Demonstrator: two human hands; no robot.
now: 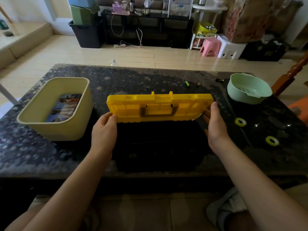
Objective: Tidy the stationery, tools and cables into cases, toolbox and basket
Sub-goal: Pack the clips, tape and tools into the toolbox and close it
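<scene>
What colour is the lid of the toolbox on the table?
Yellow, with a dark handle. The lid shows best in the head view.

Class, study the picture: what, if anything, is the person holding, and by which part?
The yellow plastic toolbox lid, tilted up. The left hand grips its lower left corner; the right hand touches its right edge with straight fingers.

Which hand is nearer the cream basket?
Left. The left hand grips the yellow lid just right of the cream basket; the right hand is at the lid's opposite edge.
</scene>
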